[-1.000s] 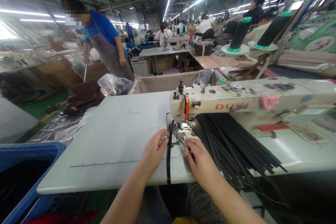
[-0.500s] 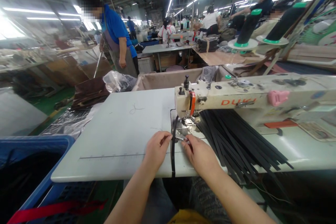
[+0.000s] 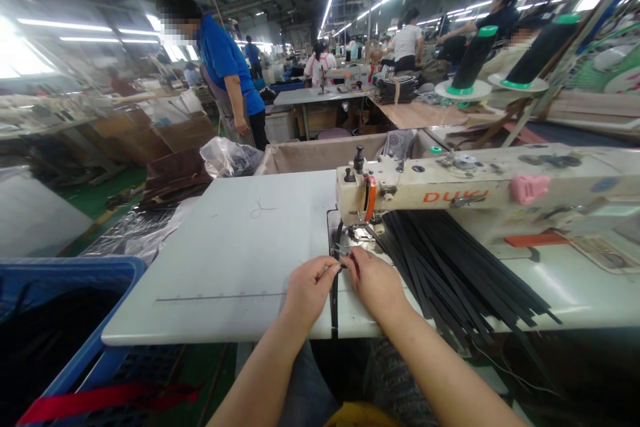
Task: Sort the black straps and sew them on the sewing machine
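A narrow black strap [image 3: 335, 303] runs from under the sewing machine's head [image 3: 354, 193] toward me and over the table's front edge. The fingers of my left hand [image 3: 309, 287] are pinched together on the strap, just in front of the needle area. Close on its right, my right hand [image 3: 377, 283] is closed around a small metal tool [image 3: 341, 250], its tip pointing left across the strap. Its exact kind is too small to make out. Both sets of fingertips nearly meet. Beside the right hand lies a fanned bundle of black straps [image 3: 450, 273] under the machine arm.
Left of the white table [image 3: 225, 247] stands a blue crate [image 3: 135, 273] with dark material inside. Thread cones [image 3: 473, 60] rise at the back right. A fabric-lined bin [image 3: 300, 155] is behind the table. A person in blue [image 3: 227, 53] stands beyond it.
My left hand has moved right onto the strap. The right hand has shifted slightly left and up with the metal tool, closer to the left fingertips. The view has shifted slightly.
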`<act>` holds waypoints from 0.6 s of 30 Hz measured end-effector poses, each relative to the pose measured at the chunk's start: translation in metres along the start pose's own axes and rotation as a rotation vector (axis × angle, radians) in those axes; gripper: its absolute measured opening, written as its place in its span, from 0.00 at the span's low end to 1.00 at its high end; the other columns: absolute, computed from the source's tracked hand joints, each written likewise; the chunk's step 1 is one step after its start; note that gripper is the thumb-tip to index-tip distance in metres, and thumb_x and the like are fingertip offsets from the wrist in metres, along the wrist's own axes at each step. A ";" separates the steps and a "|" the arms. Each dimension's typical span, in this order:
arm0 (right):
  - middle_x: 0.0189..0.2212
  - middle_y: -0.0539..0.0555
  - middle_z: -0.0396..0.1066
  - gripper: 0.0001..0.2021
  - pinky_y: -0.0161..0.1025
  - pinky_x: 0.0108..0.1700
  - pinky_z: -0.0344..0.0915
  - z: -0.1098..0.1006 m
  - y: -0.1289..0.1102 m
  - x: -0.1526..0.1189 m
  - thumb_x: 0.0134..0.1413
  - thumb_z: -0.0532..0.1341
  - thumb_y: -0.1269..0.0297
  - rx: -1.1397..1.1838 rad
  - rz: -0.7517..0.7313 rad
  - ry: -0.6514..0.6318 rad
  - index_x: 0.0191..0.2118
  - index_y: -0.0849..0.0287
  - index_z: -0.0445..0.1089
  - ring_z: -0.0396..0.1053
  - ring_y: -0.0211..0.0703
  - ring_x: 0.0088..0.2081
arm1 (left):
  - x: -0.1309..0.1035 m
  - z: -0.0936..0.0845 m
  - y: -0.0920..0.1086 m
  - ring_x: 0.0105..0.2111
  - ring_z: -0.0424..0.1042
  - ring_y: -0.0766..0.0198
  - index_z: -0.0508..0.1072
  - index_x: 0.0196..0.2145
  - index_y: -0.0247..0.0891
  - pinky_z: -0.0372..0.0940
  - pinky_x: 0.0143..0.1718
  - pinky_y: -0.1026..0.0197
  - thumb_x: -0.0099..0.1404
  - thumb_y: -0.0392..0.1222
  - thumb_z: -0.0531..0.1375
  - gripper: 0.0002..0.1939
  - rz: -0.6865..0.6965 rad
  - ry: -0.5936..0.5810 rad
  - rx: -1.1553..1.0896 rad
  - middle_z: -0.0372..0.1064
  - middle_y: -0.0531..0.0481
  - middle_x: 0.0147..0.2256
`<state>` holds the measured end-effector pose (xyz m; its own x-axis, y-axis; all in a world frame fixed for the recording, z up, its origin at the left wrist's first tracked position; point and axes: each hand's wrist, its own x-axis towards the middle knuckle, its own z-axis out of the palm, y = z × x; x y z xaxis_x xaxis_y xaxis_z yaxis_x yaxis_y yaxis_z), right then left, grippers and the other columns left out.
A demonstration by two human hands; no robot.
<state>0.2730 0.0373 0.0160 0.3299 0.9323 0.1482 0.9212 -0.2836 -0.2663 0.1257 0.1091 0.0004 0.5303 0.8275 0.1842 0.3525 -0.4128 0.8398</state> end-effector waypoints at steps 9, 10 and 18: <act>0.33 0.56 0.82 0.15 0.39 0.32 0.57 0.000 0.007 -0.011 0.73 0.49 0.58 0.024 0.077 0.056 0.43 0.57 0.71 0.79 0.48 0.34 | 0.005 -0.033 -0.026 0.24 0.66 0.63 0.80 0.37 0.39 0.64 0.31 0.62 0.71 0.51 0.57 0.16 -0.003 0.147 0.170 0.67 0.54 0.23; 0.32 0.56 0.81 0.15 0.39 0.31 0.57 0.000 0.009 -0.014 0.73 0.49 0.57 0.052 0.081 0.066 0.42 0.56 0.70 0.79 0.48 0.33 | 0.009 -0.042 -0.030 0.29 0.70 0.61 0.80 0.38 0.39 0.67 0.36 0.60 0.71 0.49 0.56 0.15 0.019 0.191 0.256 0.71 0.51 0.27; 0.32 0.58 0.81 0.20 0.42 0.33 0.64 0.012 0.021 -0.026 0.72 0.45 0.50 0.251 0.018 0.133 0.43 0.56 0.69 0.80 0.54 0.33 | 0.014 -0.057 -0.042 0.72 0.47 0.41 0.56 0.70 0.36 0.46 0.69 0.33 0.72 0.49 0.56 0.33 0.119 0.104 0.763 0.51 0.34 0.71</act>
<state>0.2814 0.0095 -0.0053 0.3849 0.8853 0.2607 0.8408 -0.2198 -0.4948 0.0739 0.1599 -0.0033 0.5357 0.7773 0.3299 0.7510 -0.6171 0.2347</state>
